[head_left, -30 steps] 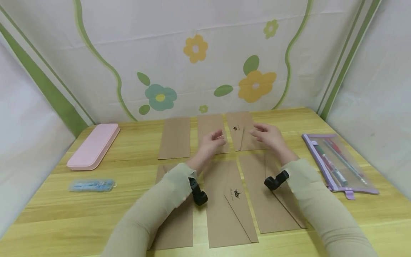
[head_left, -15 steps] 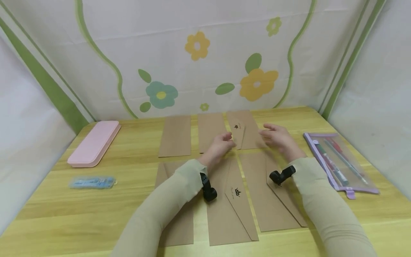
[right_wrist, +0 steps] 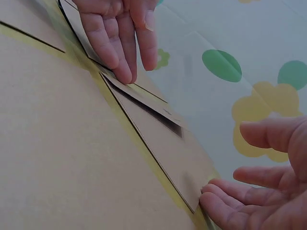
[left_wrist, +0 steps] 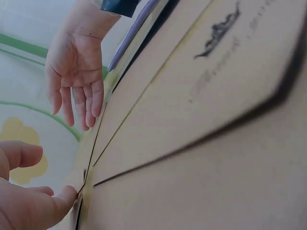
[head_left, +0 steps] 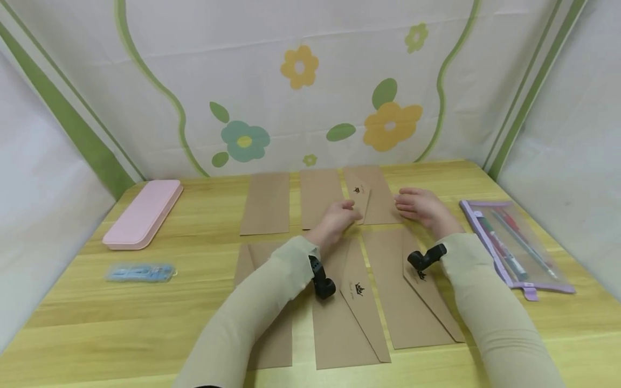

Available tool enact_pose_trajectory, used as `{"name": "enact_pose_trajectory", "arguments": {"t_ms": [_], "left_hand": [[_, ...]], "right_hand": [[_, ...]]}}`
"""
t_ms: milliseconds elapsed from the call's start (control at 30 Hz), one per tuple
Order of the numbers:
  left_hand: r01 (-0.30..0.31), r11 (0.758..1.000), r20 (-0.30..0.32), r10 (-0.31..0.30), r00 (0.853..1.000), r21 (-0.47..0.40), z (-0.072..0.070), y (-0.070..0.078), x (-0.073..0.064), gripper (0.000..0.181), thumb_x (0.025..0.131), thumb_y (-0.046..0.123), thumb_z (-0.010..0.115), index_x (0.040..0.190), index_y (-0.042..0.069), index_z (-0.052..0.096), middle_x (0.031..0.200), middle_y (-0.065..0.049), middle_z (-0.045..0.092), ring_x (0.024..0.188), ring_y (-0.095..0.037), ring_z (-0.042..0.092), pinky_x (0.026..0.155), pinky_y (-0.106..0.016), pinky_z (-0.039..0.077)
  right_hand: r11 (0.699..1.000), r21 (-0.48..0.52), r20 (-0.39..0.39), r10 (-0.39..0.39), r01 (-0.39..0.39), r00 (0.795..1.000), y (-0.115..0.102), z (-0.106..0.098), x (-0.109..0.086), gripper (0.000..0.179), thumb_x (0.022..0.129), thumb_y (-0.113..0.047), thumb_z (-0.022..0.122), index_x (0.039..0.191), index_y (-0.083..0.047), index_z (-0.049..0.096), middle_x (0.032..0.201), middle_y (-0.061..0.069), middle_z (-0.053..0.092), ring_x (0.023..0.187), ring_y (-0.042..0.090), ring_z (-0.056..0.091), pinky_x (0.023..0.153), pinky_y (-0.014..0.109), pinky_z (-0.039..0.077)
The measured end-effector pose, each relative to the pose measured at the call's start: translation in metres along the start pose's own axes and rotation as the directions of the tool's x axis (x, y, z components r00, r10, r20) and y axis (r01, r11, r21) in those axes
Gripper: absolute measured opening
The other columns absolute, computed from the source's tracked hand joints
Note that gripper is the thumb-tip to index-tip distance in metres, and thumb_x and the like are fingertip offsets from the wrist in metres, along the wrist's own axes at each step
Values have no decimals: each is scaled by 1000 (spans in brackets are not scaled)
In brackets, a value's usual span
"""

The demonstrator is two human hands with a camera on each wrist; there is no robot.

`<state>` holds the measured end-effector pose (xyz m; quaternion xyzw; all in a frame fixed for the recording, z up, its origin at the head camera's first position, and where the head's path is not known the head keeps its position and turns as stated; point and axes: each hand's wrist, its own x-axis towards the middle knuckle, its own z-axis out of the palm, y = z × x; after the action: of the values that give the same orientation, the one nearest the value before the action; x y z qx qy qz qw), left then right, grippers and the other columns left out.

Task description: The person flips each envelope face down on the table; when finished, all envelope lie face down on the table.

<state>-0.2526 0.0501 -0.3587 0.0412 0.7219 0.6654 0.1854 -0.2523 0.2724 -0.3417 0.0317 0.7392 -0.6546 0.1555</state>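
Brown paper envelopes lie in two rows of three. My left hand (head_left: 336, 222) reaches to the lower left corner of the back right envelope (head_left: 380, 202), whose flap bears a crown print. Its fingers are loosely bent, and the left wrist view shows its fingertips (left_wrist: 68, 194) close against the paper edges. At that envelope's right edge is my right hand (head_left: 421, 207), thumb apart from relaxed fingers; whether its fingertips (right_wrist: 207, 189) touch the edge I cannot tell. My forearms pass over the front left envelope (head_left: 274, 345), front middle envelope (head_left: 339, 339) and front right envelope (head_left: 412, 318).
Left of the hands are a pink case (head_left: 143, 213) and a blue item in clear wrapping (head_left: 140, 272). A mesh pouch (head_left: 514, 242) with purple trim holds pens on the right. The back left envelope (head_left: 265, 205) and back middle envelope (head_left: 320, 194) lie before a flowered curtain (head_left: 194, 54).
My left hand has moved right, from over the back middle envelope to the back right envelope's lower left corner. My right hand has shifted right, to that envelope's right edge.
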Motion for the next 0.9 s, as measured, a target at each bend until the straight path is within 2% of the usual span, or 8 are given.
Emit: {"name": "enact_pose_trajectory", "arguments": {"t_ms": [267, 400, 500, 600, 733, 900], "left_hand": [[19, 995, -34, -22, 999, -95, 3, -1, 0, 53, 84, -3, 57, 135, -3, 42, 140, -17, 41, 128, -27, 41, 104, -33, 37], [10, 994, -48, -15, 999, -112, 5, -2, 1, 51, 85, -3, 56, 134, -4, 43, 140, -16, 43, 126, -27, 42, 104, -33, 37], [3, 993, -69, -11, 998, -116, 5, -3, 2, 50, 84, -3, 55, 133, -4, 45, 139, -15, 43, 127, -26, 42, 104, -33, 37], [-2, 994, -89, -8, 996, -114, 6, -4, 3, 49, 84, -3, 55, 132, -4, 46, 138, -15, 45, 128, -25, 41, 103, -33, 38], [-15, 995, -101, 6, 995, -97, 7, -4, 1, 48, 86, -2, 54, 133, -2, 46, 137, -13, 47, 128, -24, 42, 101, -34, 40], [-56, 996, -110, 47, 993, -73, 6, -1, -1, 48, 87, -2, 51, 135, -1, 45, 136, -12, 48, 127, -24, 43, 100, -34, 41]], "right_hand": [[999, -30, -12, 14, -14, 1000, 3, -2, 1, 62, 99, -17, 40, 146, 4, 4, 149, 26, 20, 134, 34, 28, 110, 38, 27], [999, -31, -32, 20, -21, 999, 5, -5, 1, 63, 99, -20, 42, 146, 5, 8, 147, 26, 23, 121, 19, 46, 107, 33, 32], [999, -28, -33, 20, -21, 999, 6, -7, 1, 64, 98, -21, 43, 146, 5, 10, 147, 26, 23, 110, 9, 52, 105, 30, 35], [999, -28, -24, 20, -21, 1000, 6, -7, 1, 63, 99, -22, 41, 146, 5, 10, 147, 26, 23, 118, 16, 49, 105, 31, 35], [999, -27, -15, 25, -25, 1000, 5, -6, 1, 62, 99, -22, 39, 145, 6, 10, 147, 27, 23, 132, 31, 32, 108, 35, 31], [999, -26, -10, 19, -19, 1000, 5, -4, 3, 62, 100, -23, 39, 145, 8, 9, 146, 28, 22, 134, 35, 27, 109, 37, 29]]}}
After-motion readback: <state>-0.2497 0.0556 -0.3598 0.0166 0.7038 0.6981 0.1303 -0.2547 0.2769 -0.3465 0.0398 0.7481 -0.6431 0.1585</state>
